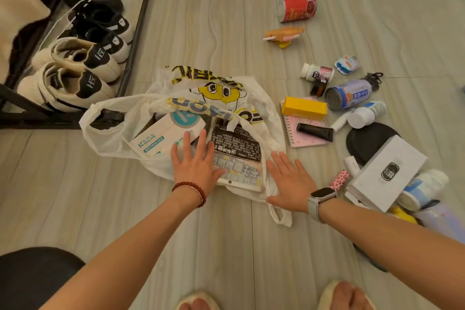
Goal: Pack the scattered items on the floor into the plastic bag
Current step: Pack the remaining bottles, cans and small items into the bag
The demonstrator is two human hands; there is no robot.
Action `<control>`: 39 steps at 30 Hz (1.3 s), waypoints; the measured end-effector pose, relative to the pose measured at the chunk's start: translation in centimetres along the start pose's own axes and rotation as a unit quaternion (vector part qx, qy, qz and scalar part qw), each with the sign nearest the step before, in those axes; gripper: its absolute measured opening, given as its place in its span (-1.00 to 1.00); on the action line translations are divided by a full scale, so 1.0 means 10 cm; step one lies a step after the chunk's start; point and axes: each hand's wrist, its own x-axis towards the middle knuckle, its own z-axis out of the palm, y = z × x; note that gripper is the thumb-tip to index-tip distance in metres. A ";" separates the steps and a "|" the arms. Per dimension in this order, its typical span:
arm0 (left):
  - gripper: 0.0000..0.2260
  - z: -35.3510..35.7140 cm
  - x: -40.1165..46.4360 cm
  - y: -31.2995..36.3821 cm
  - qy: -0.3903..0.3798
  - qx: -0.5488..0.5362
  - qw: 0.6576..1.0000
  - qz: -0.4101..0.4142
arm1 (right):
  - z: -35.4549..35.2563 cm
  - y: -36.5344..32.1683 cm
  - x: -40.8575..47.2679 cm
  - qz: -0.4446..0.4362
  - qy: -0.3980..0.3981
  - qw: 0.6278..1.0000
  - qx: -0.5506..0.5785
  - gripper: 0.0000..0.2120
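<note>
Left fingers: straight and spread, gripping nothing, tips lying on the white box and the dark packet inside the bag.
Left hand: flat, palm down, centre of the frame, a red bead bracelet at the wrist.
Right fingers: straight and spread, holding nothing, resting on the bag's right edge.
Right hand: flat, palm down, just right of the left hand, a grey watch on the wrist.
Plastic bag: white with a yellow cartoon print, lying open on the floor at centre frame, handles splayed left and lower right.
White box: inside the bag, left part of the opening.
Dark packet: inside the bag, right of the white box.
Scattered items: right half of the frame, on the floor beside the bag: yellow box on a pink notebook, black tube, blue can, white carton, red can at upper right.
Shoe rack: upper left, holding cream and black shoes.
Floor: pale tiles.
</note>
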 end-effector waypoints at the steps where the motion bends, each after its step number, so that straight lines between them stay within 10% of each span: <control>1: -0.41 -0.02 0.03 0.02 0.008 -0.006 1.000 0.000 | 0.00 0.02 0.00 -0.006 0.003 1.000 -0.003 -0.16; 10: -0.78 -0.34 0.02 0.50 0.294 -0.169 0.931 0.138 | -0.12 0.33 -0.34 -0.024 0.198 0.968 0.155 -0.36; 15: -0.77 -0.46 0.06 1.04 0.265 -0.198 0.909 0.252 | -0.07 1.09 -0.57 0.221 0.304 0.915 0.144 -0.60; 20: -0.68 -0.45 0.12 1.56 0.127 -0.168 0.920 0.330 | -0.10 1.61 -0.75 0.462 0.255 0.793 0.305 -0.30; 23: -0.63 -0.27 0.15 1.85 -0.043 -0.126 0.947 0.293 | -0.04 1.65 -0.67 0.476 0.217 0.786 0.330 -0.17; 28: -0.64 0.02 0.12 2.18 -0.103 -0.060 0.953 0.279 | 0.01 1.57 -0.50 0.449 0.158 0.832 0.285 -0.11; 33: -0.71 0.08 0.17 2.27 -0.082 -0.054 0.961 0.258 | -0.05 1.58 -0.46 0.425 0.160 0.835 0.312 -0.19; 39: -0.74 -0.30 0.18 2.02 0.014 -0.111 0.961 0.254 | -0.27 1.48 -0.60 0.344 0.354 0.743 0.452 -0.39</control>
